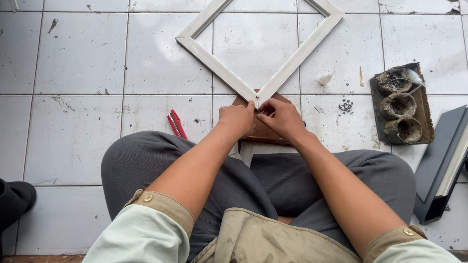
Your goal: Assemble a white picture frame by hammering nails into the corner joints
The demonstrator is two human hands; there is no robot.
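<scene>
White moulding frame [273, 58] lies as a diamond on the tiled floor [78, 58] at upper centre, its lowest corner over a brown block [265, 131], where the left hand [237, 119] and right hand [282, 118] each close a pinching grip on it, red cutters [176, 124] lying just left.

Both forearms stretched forward and converging, left hand [237, 118] and right hand [280, 118] side by side (fingertips pinched, pressing down)
</scene>
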